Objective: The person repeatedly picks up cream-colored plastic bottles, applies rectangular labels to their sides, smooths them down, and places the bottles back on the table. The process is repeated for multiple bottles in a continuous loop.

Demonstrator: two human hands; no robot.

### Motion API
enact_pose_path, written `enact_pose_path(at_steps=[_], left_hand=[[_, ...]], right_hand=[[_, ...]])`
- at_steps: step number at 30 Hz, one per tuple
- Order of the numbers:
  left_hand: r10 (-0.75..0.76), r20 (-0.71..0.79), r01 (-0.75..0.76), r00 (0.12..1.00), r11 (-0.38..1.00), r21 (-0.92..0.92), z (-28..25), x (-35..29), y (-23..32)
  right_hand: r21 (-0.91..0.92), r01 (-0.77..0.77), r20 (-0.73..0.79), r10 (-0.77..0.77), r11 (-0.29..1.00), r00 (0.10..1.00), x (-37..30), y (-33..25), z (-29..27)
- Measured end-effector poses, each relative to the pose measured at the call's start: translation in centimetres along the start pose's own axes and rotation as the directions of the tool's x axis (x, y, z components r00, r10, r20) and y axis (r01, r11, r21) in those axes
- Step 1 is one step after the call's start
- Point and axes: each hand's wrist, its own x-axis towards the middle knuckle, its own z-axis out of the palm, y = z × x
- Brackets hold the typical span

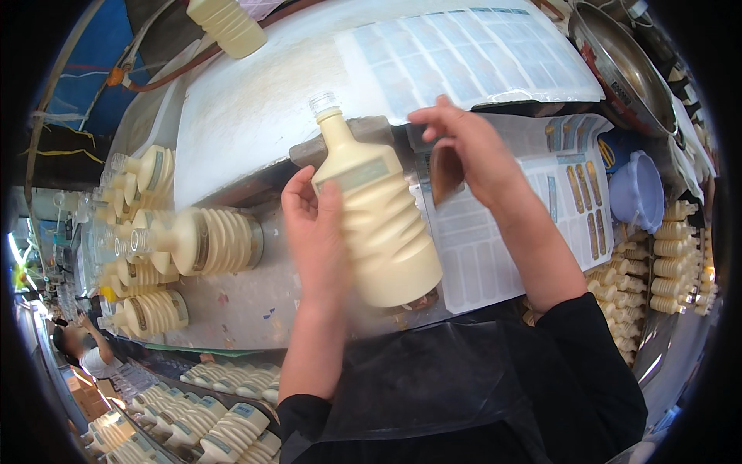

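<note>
A cream ridged bottle with a clear threaded neck and a pale label band on its shoulder leans slightly left in front of me. My left hand grips its left side, thumb on the front. Right of the bottle, my right hand is apart from it, index finger stretched toward the left. Below its fingers hangs a curved brown strip, blurred, seemingly held by the fingers. A translucent backing sheet with several narrow brown and blue labels lies beneath my right forearm.
Several cream bottles lie on the table at left, more in racks lower left and at right. Sheets of pale blue labels cover the far board. A lilac bucket and metal basin stand right. Another person is far left.
</note>
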Motion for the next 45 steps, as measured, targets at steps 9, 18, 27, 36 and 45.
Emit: enact_pose_path(at_steps=[9, 18, 27, 36, 45], left_hand=[[-0.076, 0.040, 0.081, 0.996, 0.988, -0.129, 0.1, -0.2, 0.9], [-0.097, 0.075, 0.109, 0.992, 0.980, -0.167, -0.9, 0.1, 0.0], [-0.095, 0.104, 0.113, 0.990, 0.976, -0.186, -1.1, 0.4, -0.2], [-0.110, 0.081, 0.120, 0.991, 0.985, -0.123, -1.4, 1.3, -0.8], [-0.153, 0.165, 0.195, 0.974, 0.940, -0.279, -2.2, 2.2, -1.3]], right_hand=[[-0.424, 0.354, 0.069, -0.360, 0.833, 0.930, -4.4, -2.8, 6.4], [-0.245, 0.254, -0.125, -0.290, 0.936, 0.949, -3.5, 1.8, 2.1], [-0.213, 0.041, 0.113, -0.017, 0.976, 0.993, -2.3, 1.0, 3.5], [-0.315, -0.022, 0.091, 0.053, 0.949, 0.994, -1.5, 1.4, 4.2], [-0.283, -0.041, 0.103, 0.073, 0.958, 0.992, -1.7, 1.0, 4.2]])
